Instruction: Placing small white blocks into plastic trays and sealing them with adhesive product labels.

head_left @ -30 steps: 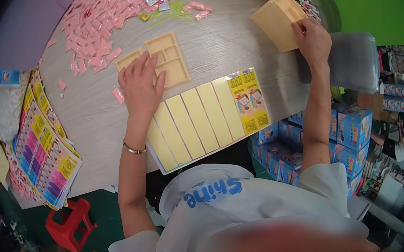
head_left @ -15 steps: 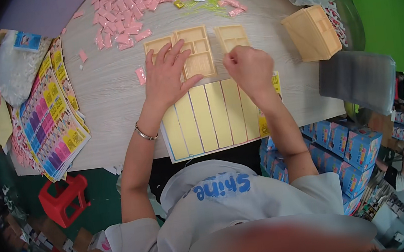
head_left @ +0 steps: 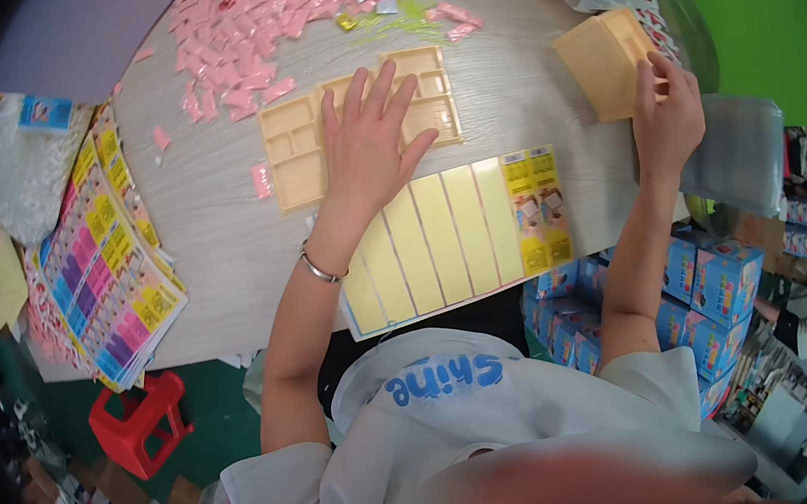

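Spread flat with its fingers apart, my left hand (head_left: 368,145) rests on a row of shallow beige compartment trays. The left tray (head_left: 300,179) and the right tray (head_left: 435,119) show on either side, and the hand covers most of the tray between them. Over at the right, my right hand (head_left: 669,119) has its thumb and fingers closed on the near right edge of a stack of beige compartment trays (head_left: 594,67). Nearer to me lies a pale yellow sheet (head_left: 442,237) with coloured lines and a printed strip at its right.
Small pink packets (head_left: 227,42) are heaped at the back, beside thin yellow-green strands (head_left: 404,22). Printed sheets (head_left: 108,268) lie at the left by a white plastic bag (head_left: 33,187). A clear plastic bin (head_left: 734,151) stands right; below are blue boxes (head_left: 720,284) and a red stool (head_left: 141,425).
My right hand has moved right, from the right-hand tray to the stack. Beneath my spread left hand, the trays now sit side by side with the gap closed.
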`<state>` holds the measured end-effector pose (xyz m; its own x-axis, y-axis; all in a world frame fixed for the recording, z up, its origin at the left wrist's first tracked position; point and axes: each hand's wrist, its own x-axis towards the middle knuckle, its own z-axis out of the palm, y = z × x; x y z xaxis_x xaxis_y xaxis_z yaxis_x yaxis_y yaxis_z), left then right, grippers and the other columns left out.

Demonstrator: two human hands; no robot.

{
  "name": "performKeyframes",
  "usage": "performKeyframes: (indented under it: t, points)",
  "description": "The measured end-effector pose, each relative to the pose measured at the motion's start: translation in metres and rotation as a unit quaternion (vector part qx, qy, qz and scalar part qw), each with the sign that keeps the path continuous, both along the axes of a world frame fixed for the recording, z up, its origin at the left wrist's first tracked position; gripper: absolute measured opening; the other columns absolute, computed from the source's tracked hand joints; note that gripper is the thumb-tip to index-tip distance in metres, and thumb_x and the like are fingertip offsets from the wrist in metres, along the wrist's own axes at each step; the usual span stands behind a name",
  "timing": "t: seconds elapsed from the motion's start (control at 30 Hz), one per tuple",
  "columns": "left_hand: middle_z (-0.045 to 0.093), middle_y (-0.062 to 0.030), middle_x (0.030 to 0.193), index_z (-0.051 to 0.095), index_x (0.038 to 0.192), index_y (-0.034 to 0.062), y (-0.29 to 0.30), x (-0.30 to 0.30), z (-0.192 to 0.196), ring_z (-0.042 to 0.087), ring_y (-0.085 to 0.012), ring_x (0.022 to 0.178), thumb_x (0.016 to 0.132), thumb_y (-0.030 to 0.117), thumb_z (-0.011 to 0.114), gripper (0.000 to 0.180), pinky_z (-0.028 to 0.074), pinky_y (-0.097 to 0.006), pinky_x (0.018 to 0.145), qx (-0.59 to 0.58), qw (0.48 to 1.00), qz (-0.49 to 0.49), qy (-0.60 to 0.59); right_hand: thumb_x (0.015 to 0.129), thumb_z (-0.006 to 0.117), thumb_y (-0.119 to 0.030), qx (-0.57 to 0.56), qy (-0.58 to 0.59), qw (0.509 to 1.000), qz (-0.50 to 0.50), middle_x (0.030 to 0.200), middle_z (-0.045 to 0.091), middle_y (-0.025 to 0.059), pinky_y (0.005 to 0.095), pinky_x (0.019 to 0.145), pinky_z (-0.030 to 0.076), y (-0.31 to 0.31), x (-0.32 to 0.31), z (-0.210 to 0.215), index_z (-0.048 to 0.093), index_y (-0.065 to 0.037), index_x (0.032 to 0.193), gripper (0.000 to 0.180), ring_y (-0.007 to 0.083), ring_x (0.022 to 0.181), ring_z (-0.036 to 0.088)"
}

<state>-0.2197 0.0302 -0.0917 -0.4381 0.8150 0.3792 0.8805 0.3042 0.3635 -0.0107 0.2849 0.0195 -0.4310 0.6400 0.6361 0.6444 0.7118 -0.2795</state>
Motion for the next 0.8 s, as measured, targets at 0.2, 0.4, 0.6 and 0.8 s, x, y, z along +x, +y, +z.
performKeyframes:
  t: [0.2, 0.4, 0.6, 0.8]
  points:
    - [0.058, -0.0087, 0.143, 0.062, 0.134, 0.0113, 0.012, 0.010, -0.018, 0.045, -0.0307, 0.140, 0.087, 0.049, 0.075, 0.062, 0.025, -0.063, 0.116, -0.022, 1.000, -0.017, 0.008, 0.089, 0.074, -0.031, -0.089, -0.259, 0.961, -0.046, 0.083, 0.074, 0.0083, 0.0398, 0.073, 0.056, 0.048, 0.020, 0.002, 0.079, -0.009, 0.095, 0.023, 0.0270, 0.074, 0.071]
    - [0.063, -0.0073, 0.122, 0.064, 0.125, 0.0106, 0.012, 0.008, -0.019, 0.050, -0.0293, 0.133, 0.078, 0.055, 0.080, 0.067, 0.028, -0.063, 0.114, -0.013, 0.999, -0.035, 0.014, 0.086, 0.075, -0.022, -0.061, -0.145, 0.986, 0.051, 0.078, 0.071, 0.0087, 0.0358, 0.065, 0.053, 0.074, 0.025, -0.009, 0.076, -0.006, 0.087, 0.015, 0.0248, 0.069, 0.068]
    - [0.062, -0.0063, 0.115, 0.066, 0.123, 0.0115, 0.017, 0.009, -0.015, 0.051, -0.0287, 0.130, 0.074, 0.060, 0.081, 0.070, 0.028, -0.061, 0.115, -0.015, 0.999, -0.029, 0.017, 0.087, 0.075, -0.020, 0.013, -0.103, 0.992, 0.070, 0.078, 0.068, 0.0056, 0.0341, 0.063, 0.052, 0.065, 0.030, -0.008, 0.074, -0.007, 0.083, 0.014, 0.0223, 0.066, 0.066]
    - [0.063, -0.0073, 0.117, 0.067, 0.127, 0.0146, 0.005, 0.003, -0.018, 0.052, -0.0301, 0.130, 0.072, 0.059, 0.082, 0.072, 0.028, -0.059, 0.117, -0.019, 0.999, -0.046, 0.006, 0.086, 0.078, -0.010, 0.112, -0.029, 0.991, 0.068, 0.069, 0.065, 0.0020, 0.0294, 0.055, 0.050, -0.009, 0.023, 0.012, 0.073, -0.008, 0.078, 0.009, 0.0159, 0.058, 0.062]
